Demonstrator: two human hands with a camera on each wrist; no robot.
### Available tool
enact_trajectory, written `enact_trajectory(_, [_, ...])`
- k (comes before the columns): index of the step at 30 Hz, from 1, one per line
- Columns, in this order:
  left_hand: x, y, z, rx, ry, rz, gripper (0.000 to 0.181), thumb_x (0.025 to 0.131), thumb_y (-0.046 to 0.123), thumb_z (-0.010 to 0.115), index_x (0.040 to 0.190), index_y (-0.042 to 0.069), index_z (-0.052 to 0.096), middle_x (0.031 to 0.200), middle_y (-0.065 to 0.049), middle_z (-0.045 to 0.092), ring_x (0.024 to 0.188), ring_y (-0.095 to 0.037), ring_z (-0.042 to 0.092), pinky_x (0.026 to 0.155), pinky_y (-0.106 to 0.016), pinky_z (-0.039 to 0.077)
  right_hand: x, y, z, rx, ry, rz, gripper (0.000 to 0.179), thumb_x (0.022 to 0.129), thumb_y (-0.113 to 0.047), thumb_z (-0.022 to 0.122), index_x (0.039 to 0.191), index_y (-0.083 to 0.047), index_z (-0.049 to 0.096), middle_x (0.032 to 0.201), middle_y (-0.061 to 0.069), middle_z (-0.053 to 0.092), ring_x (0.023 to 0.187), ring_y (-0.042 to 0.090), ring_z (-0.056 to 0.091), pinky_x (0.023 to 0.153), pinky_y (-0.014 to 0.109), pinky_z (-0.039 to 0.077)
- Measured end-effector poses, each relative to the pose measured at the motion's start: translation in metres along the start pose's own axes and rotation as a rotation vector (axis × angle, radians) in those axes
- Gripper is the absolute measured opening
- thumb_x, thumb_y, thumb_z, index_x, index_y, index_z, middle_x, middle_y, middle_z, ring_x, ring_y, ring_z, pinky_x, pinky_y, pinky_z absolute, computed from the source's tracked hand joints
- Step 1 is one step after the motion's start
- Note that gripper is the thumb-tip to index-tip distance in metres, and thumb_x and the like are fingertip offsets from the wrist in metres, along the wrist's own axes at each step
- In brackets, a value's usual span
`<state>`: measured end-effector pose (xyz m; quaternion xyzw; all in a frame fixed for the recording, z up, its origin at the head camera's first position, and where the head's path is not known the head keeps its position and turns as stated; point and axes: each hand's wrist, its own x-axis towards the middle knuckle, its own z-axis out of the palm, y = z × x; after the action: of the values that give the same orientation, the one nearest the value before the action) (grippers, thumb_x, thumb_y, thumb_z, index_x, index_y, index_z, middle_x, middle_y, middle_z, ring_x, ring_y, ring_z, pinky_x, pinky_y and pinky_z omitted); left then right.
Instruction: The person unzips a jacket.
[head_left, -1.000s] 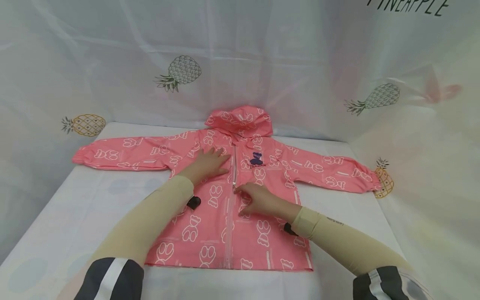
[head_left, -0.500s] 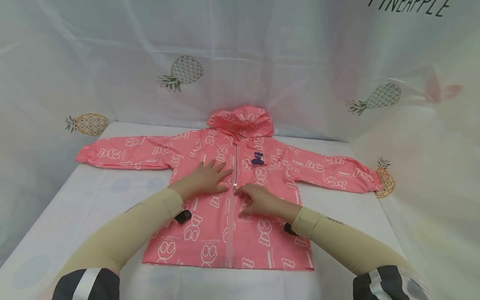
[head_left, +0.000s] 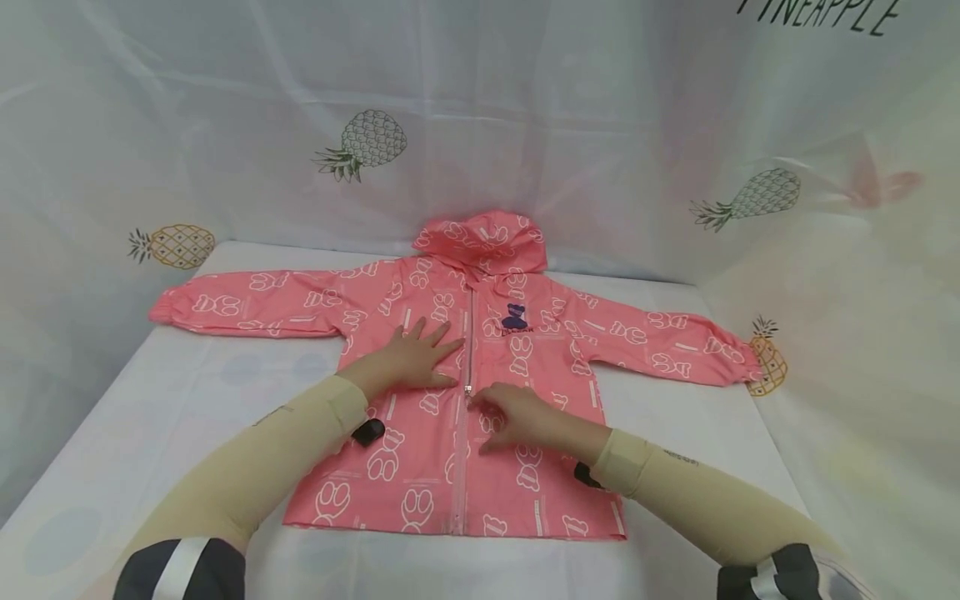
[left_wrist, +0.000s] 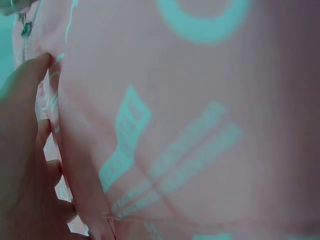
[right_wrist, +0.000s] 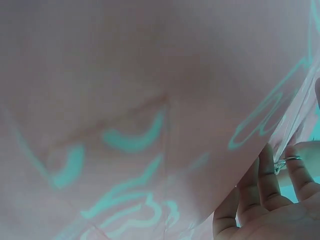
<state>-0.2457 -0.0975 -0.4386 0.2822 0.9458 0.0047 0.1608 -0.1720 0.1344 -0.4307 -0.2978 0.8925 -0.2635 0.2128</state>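
Observation:
A pink hooded jacket [head_left: 525,508] with white bear-like outlines lies front up, sleeves spread to both sides. My left hand [head_left: 411,358] rests on the chest panel left of the zipper, fingers spread. At the zipper, my right hand [head_left: 517,417] holds the small metal zipper pull [head_left: 467,390] at its fingertips. The right wrist view shows the pull's silver ring [right_wrist: 289,159] at a fingertip. In the left wrist view, the metal slider [left_wrist: 26,29] appears beyond my left thumb. Above the slider, the zipper teeth [head_left: 470,333] form a line toward the collar.
The jacket lies on a white-covered table [head_left: 675,417]. Its hood [head_left: 483,237] reaches the pale pineapple-print curtain [head_left: 480,125] behind, and the right cuff [head_left: 750,367] reaches the curtain on that side. A navy bear emblem [head_left: 514,318] marks the chest.
My right hand and the zipper pull have moved down the jacket front toward the hem. My left hand slid a little lower on the chest panel first, then stayed there.

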Motion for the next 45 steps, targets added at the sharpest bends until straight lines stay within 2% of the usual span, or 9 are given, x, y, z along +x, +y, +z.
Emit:
enact_trajectory(7, [-0.001, 0.000, 0.001, -0.003, -0.001, 0.003, 0.087, 0.087, 0.071, 0.048, 0.157, 0.027, 0.021, 0.163, -0.011, 0.008, 0.143, -0.050, 0.004, 0.107, -0.070, 0.013, -0.010, -0.007, 0.005, -0.010, -0.013, -0.035, 0.054, 0.071, -0.027, 0.088, 0.118, -0.016, 0.062, 0.102, -0.007, 0.057, 0.092, 0.012, 0.051, 0.083, 0.033, 0.046])
enact_trajectory(13, [-0.002, 0.002, 0.001, -0.012, -0.015, -0.003, 0.099, 0.079, 0.078, 0.053, 0.157, 0.027, 0.018, 0.163, -0.012, 0.005, 0.143, -0.050, 0.002, 0.107, -0.070, 0.010, -0.017, -0.009, 0.009, 0.027, -0.032, -0.019, 0.053, 0.073, -0.025, 0.088, 0.118, -0.018, 0.062, 0.106, -0.008, 0.057, 0.097, 0.012, 0.051, 0.088, 0.034, 0.046])
enact_trajectory(19, [0.001, 0.002, 0.005, 0.039, -0.020, -0.015, 0.104, 0.076, 0.081, 0.052, 0.158, 0.029, 0.014, 0.163, -0.010, 0.001, 0.143, -0.049, 0.000, 0.107, -0.070, 0.010, -0.023, -0.007, 0.012, 0.051, -0.046, -0.037, 0.053, 0.073, -0.018, 0.087, 0.120, -0.018, 0.062, 0.112, -0.010, 0.058, 0.104, 0.010, 0.052, 0.093, 0.034, 0.045])
enact_trajectory(24, [0.003, 0.001, 0.010, 0.069, -0.002, -0.020, 0.104, 0.076, 0.082, 0.052, 0.158, 0.030, 0.013, 0.163, -0.009, 0.001, 0.144, -0.048, 0.001, 0.107, -0.070, 0.010, -0.028, -0.008, 0.016, 0.010, -0.045, -0.094, 0.053, 0.073, -0.016, 0.087, 0.120, -0.017, 0.063, 0.117, -0.008, 0.059, 0.106, 0.011, 0.052, 0.094, 0.036, 0.044])
enact_trajectory(29, [0.003, 0.001, 0.013, 0.074, 0.019, -0.013, 0.103, 0.077, 0.082, 0.051, 0.158, 0.030, 0.014, 0.163, -0.010, 0.003, 0.144, -0.048, 0.002, 0.107, -0.070, 0.011, -0.032, -0.009, 0.019, -0.012, -0.057, -0.088, 0.056, 0.074, -0.017, 0.086, 0.123, -0.018, 0.061, 0.121, -0.008, 0.058, 0.111, 0.011, 0.051, 0.098, 0.039, 0.041])
enact_trajectory(33, [-0.006, 0.003, 0.013, 0.063, 0.041, 0.041, 0.098, 0.080, 0.077, 0.053, 0.157, 0.027, 0.019, 0.163, -0.010, 0.010, 0.144, -0.047, 0.006, 0.108, -0.067, 0.014, -0.032, -0.010, 0.020, -0.030, -0.054, -0.101, 0.056, 0.074, -0.017, 0.086, 0.124, -0.018, 0.061, 0.121, -0.007, 0.058, 0.113, 0.012, 0.051, 0.099, 0.038, 0.040])
enact_trajectory(39, [-0.027, 0.011, 0.015, -0.023, 0.025, 0.187, 0.094, 0.084, 0.067, 0.060, 0.157, 0.022, 0.021, 0.162, -0.008, 0.013, 0.145, -0.043, 0.008, 0.109, -0.067, 0.012, -0.032, -0.008, 0.021, -0.048, -0.055, -0.100, 0.057, 0.074, -0.016, 0.086, 0.125, -0.019, 0.061, 0.120, -0.008, 0.059, 0.114, 0.011, 0.051, 0.101, 0.042, 0.038])
enact_trajectory(45, [-0.041, 0.016, 0.021, -0.043, 0.036, 0.226, 0.102, 0.081, 0.068, 0.062, 0.158, 0.019, 0.016, 0.163, -0.006, 0.007, 0.146, -0.039, 0.010, 0.109, -0.066, 0.012, -0.032, -0.006, 0.022, -0.059, -0.041, -0.120, 0.057, 0.074, -0.015, 0.085, 0.125, -0.018, 0.061, 0.121, -0.007, 0.058, 0.113, 0.011, 0.051, 0.100, 0.041, 0.039])
